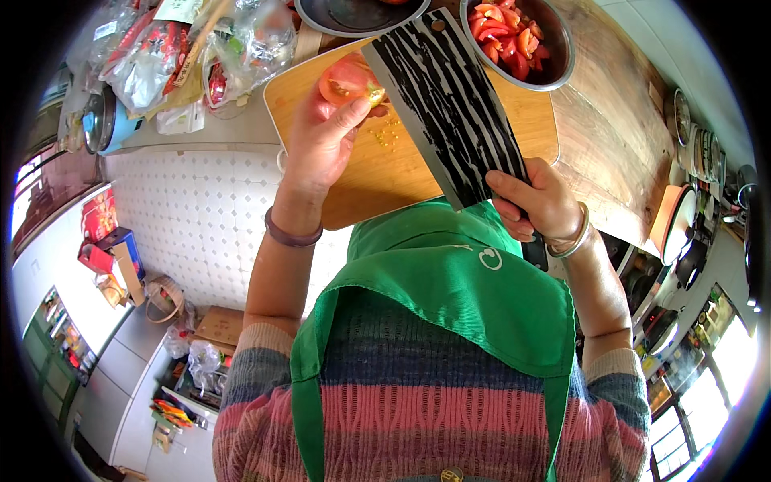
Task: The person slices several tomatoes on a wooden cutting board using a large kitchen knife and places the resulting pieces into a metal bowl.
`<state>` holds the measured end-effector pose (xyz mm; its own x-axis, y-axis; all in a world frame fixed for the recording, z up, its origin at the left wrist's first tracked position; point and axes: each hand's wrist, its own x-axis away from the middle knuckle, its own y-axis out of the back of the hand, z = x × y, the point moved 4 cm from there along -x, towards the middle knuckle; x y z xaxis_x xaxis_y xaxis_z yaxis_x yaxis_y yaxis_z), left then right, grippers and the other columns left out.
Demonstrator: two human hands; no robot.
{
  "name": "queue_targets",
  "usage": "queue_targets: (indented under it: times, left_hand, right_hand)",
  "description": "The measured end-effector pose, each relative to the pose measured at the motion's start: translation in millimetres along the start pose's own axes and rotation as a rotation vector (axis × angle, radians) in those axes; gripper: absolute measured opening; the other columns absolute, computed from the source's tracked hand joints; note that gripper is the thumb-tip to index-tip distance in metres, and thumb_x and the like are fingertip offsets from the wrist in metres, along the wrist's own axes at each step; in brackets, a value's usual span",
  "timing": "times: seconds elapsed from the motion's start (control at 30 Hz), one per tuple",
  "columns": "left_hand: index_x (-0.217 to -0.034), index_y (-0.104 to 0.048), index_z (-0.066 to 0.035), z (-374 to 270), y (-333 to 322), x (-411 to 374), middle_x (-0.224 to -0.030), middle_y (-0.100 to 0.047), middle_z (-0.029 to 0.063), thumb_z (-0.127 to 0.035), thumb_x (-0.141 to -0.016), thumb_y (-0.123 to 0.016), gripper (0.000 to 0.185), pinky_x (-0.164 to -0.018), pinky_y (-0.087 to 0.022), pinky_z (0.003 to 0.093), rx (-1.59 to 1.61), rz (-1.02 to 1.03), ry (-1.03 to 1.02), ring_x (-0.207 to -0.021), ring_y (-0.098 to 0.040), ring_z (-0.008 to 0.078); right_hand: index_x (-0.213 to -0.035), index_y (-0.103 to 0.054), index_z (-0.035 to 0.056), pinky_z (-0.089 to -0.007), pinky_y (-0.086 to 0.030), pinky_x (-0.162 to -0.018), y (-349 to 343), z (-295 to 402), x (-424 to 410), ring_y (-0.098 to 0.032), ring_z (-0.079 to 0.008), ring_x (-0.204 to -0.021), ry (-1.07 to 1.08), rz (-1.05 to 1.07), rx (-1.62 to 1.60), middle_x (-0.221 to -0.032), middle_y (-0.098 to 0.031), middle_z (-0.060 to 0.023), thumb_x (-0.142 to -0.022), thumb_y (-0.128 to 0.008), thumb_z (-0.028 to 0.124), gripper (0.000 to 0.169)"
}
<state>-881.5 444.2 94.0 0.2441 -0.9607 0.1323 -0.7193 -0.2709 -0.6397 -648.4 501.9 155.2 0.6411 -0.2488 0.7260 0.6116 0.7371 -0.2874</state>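
My left hand (328, 135) holds a cut tomato (346, 81), its red flesh facing up, over the far left part of a wooden cutting board (385, 175). In my right hand (536, 199) is a cleaver (452, 114) with a broad blade patterned in black and silver. The blade slants up and left across the board, its far part close to the tomato. Small yellow tomato seeds (387, 134) lie on the board between the hands. Beyond the board's far right corner, a metal bowl (566, 69) contains tomato wedges (509, 36).
A dark metal bowl (355, 24) stands at the far edge. Plastic bags of packaged food (150, 66) and a blue pot-like appliance (114, 123) crowd the counter at left. To the right stand a round lid or pan (674, 226) and stacked dishes (702, 153). My green apron (433, 289) meets the board's near edge.
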Motion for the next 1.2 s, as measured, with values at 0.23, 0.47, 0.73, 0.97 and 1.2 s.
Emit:
queue_targets:
  times: [0.23,0.47,0.73,0.97,1.2]
  left_hand:
    - [-0.121,-0.049,-0.003,8.5,-7.9,0.7,-0.113,-0.058,0.0058,-0.016,-0.087,-0.063,0.039,-0.086,-0.049,0.0328,0.018,0.016,0.034,-0.103,-0.056,0.0158]
    - [-0.118,-0.051,-0.004,11.6,-7.9,-3.5,-0.111,-0.059,0.0052,-0.017,-0.088,-0.062,0.035,-0.086,-0.048,0.0299,0.085,-0.019,0.026,-0.101,-0.057,0.0139]
    - [-0.122,-0.049,-0.005,19.2,-10.8,0.4,-0.113,-0.058,0.0040,-0.015,-0.088,-0.062,0.038,-0.088,-0.046,0.0290,0.098,-0.041,0.135,-0.103,-0.056,0.0130]
    - [-0.124,-0.046,-0.002,30.2,-12.9,4.6,-0.114,-0.057,0.0055,-0.015,-0.088,-0.061,0.041,-0.091,-0.045,0.0311,0.135,-0.009,0.175,-0.104,-0.055,0.0142]
    - [-0.121,-0.047,0.000,34.7,15.0,5.3,-0.115,-0.056,0.0074,-0.021,-0.089,-0.061,0.040,-0.089,-0.049,0.0321,0.072,-0.046,0.180,-0.104,-0.057,0.0174]
  right_hand:
    - [-0.056,-0.042,0.0052,-0.0250,-0.031,-0.034,-3.6,-2.7,-6.0,-0.039,-0.0093,-0.035,0.005,-0.002,-0.062,-0.044,-0.040,-0.0007,-0.095,-0.051,0.025,0.044]
    - [-0.056,-0.041,0.0052,-0.0257,-0.031,-0.033,-7.6,-6.3,-6.8,-0.038,-0.0095,-0.035,-0.026,-0.022,-0.120,-0.044,-0.039,-0.0013,-0.095,-0.051,0.024,0.045]
    - [-0.059,-0.042,0.0055,-0.0251,-0.030,-0.033,-7.3,-9.3,-14.3,-0.037,-0.0090,-0.036,-0.047,-0.016,-0.183,-0.048,-0.039,0.0002,-0.095,-0.051,0.023,0.041]
    - [-0.058,-0.041,0.0068,-0.0245,-0.028,-0.034,-10.1,-6.6,-20.2,-0.036,-0.0087,-0.036,-0.040,0.024,-0.248,-0.046,-0.038,0.0002,-0.095,-0.050,0.025,0.043]
    - [-0.058,-0.042,0.0062,-0.0244,-0.029,-0.034,1.8,-3.5,-35.5,-0.038,-0.0088,-0.035,0.048,-0.095,-0.125,-0.045,-0.039,0.0000,-0.094,-0.052,0.024,0.041]
